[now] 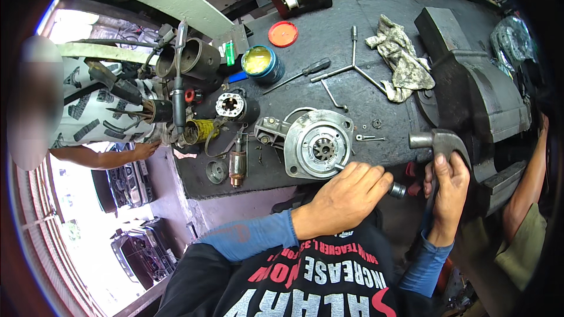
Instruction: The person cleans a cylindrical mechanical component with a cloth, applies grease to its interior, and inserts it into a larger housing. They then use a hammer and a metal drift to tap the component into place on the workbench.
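Observation:
My left hand (346, 199) is wrapped around a screwdriver (398, 190), whose dark handle end sticks out by the thumb side. Its thin metal shaft reaches the lower right rim of a round starter motor housing (306, 147). A small toothed gear (324, 149) sits in the middle of that housing, which lies at the table's near edge. In my right hand (449, 185) is a claw hammer (436, 140), raised to the right of the screwdriver with its head upward. The hammer head is apart from the screwdriver handle.
A blue grease tub (264, 73), red lid (283, 34), second screwdriver (302, 75), three-way wrench (353, 66) and dirty rag (402, 58) lie beyond. An armature (237, 167) is left; a large vise (479, 88) stands right. Other people are at both sides.

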`<state>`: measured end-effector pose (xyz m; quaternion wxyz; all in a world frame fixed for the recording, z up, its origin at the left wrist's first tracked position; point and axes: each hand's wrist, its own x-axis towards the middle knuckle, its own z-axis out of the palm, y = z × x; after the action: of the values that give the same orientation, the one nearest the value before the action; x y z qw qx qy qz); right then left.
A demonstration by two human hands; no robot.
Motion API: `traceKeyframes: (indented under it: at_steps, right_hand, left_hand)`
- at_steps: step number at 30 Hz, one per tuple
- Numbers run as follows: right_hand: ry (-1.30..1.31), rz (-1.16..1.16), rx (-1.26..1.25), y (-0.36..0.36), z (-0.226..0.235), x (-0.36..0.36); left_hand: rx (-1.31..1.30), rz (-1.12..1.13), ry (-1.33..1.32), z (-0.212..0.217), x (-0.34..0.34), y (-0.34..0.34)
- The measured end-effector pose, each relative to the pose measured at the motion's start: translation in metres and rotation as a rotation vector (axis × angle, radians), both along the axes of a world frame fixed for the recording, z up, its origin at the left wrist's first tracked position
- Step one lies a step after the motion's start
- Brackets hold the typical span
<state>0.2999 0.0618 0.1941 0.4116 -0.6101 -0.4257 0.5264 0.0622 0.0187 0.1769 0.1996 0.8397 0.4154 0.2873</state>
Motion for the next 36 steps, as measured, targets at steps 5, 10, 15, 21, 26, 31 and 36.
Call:
traceKeyframes:
  at_steps: [5,10,15,21,26,31,36]
  right_hand:
    - [0.006,-0.083,-0.042,-0.018,-0.010,0.006]
    - [-0.005,-0.100,-0.024,-0.023,-0.002,0.003]
    - [0.029,-0.108,0.050,-0.023,0.010,0.000]
    - [0.066,-0.030,0.108,-0.024,0.020,0.004]
    - [-0.085,0.085,0.121,-0.016,0.028,0.009]
    - [-0.079,0.057,0.078,-0.022,0.026,0.003]
    - [0.004,0.038,0.124,-0.017,0.024,0.007]
  left_hand:
    - [0.011,0.110,-0.018,-0.005,0.002,0.008]
    - [0.003,0.160,-0.035,-0.004,0.003,0.004]
    - [0.095,0.244,-0.135,-0.009,0.002,0.009]
    - [0.134,0.263,-0.145,-0.012,0.002,0.011]
    - [0.127,0.275,-0.181,-0.013,0.001,0.010]
    - [0.126,0.254,-0.176,-0.013,0.004,0.010]
    - [0.132,0.258,-0.168,-0.013,0.002,0.010]
